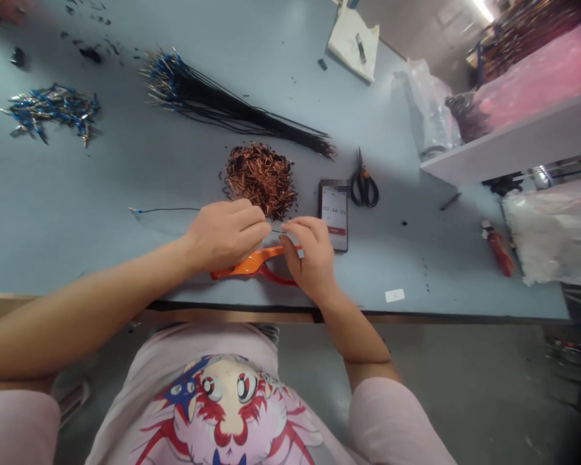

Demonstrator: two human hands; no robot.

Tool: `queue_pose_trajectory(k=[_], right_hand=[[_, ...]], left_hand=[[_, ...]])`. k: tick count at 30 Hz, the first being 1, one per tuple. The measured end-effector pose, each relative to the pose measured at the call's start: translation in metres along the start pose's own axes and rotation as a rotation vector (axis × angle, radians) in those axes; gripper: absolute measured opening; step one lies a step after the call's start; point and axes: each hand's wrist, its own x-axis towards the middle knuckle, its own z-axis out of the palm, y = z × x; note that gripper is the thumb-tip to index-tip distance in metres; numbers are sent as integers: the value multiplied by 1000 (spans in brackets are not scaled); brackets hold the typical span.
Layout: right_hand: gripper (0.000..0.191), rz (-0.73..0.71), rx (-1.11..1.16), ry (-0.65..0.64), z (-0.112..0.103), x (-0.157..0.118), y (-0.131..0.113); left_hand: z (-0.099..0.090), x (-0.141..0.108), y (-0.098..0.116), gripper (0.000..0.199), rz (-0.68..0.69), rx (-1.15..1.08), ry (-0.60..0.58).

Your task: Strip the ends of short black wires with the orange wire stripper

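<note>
A thin black wire [169,209] runs from a blue-sleeved terminal [135,211] on the left into my left hand [232,232], which is closed around it. Its other end comes out between my two hands. There the thumb and forefinger of my right hand [312,252] come together around that end, though the exact contact is hard to see. Just below the hands lies an orange hand tool with red parts, like a wire stripper [252,263]; my right hand partly covers its handles. Beyond my fingers is a heap of short copper-coloured and black offcuts [260,177].
A bundle of black wires [252,116] lies further back, a pile of blue-sleeved terminals [53,111] at left. Right of my hands are a phone [334,219] and black-handled scissors [365,187]. A red-handled tool [498,248] and a shelf [513,129] with plastic bags stand farther right.
</note>
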Motion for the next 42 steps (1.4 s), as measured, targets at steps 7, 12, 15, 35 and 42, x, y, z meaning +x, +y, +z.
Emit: queue_pose_trajectory(k=[7,12,15,35,42], right_hand=[[13,51,10,-30,1,1,-6],[13,83,27,-9,-6,6,5],[14,158,-29,155,-16,9,27],[23,141,-3,-354,-11,8,17],[77,97,-36,-780,-14,5,-10]], left_hand=[[-7,3,4,17,-10,-40,-147],[-19,7,-6,19,-18,38,-211],[-32,5,-32,16,-171,146,-114],[-6,-6,-48,6,-441,77,180],[-7,-6,-51,9,-623,-102,227]])
